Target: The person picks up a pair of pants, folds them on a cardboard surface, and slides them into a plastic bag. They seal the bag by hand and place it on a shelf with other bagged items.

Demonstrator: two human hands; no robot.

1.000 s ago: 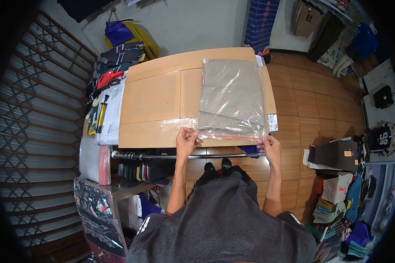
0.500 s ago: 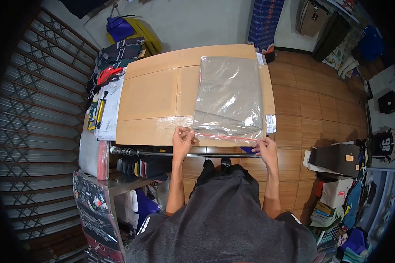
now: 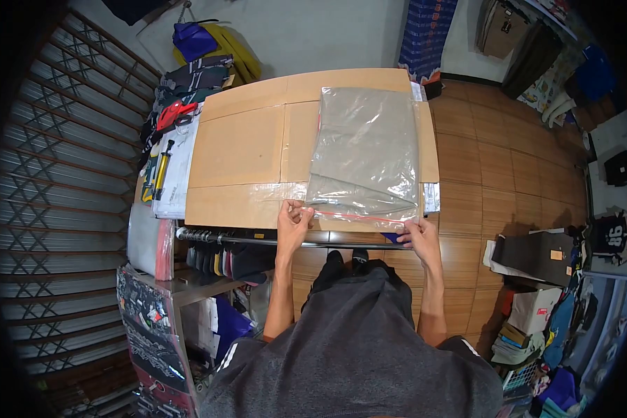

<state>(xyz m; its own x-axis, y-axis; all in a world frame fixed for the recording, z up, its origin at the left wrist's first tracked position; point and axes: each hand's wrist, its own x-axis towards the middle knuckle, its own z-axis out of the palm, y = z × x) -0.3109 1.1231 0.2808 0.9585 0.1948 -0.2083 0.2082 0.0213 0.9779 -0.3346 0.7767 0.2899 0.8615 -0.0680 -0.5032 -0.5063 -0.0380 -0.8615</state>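
A clear plastic zip bag (image 3: pixel 366 150) with a folded grey-beige garment inside lies flat on the cardboard-topped table (image 3: pixel 237 150). Its red zip strip (image 3: pixel 355 217) runs along the edge closest to me. My left hand (image 3: pixel 294 221) pinches the bag's near left corner between thumb and fingers. At the near right corner, my right hand (image 3: pixel 420 239) grips the plastic in the same way. Both hands are at the table's front edge, with the strip stretched between them.
A metal rail (image 3: pixel 313 244) with hanging clothes runs below the table's front edge. On the table's left lie a yellow-black hand pump (image 3: pixel 162 169) and a red tool (image 3: pixel 174 113). Stacked clothes and a white box (image 3: pixel 534 310) stand at right on the tiled floor.
The view has shifted slightly. Both hands keep their hold on the bag's near corners, and the bag has barely moved.
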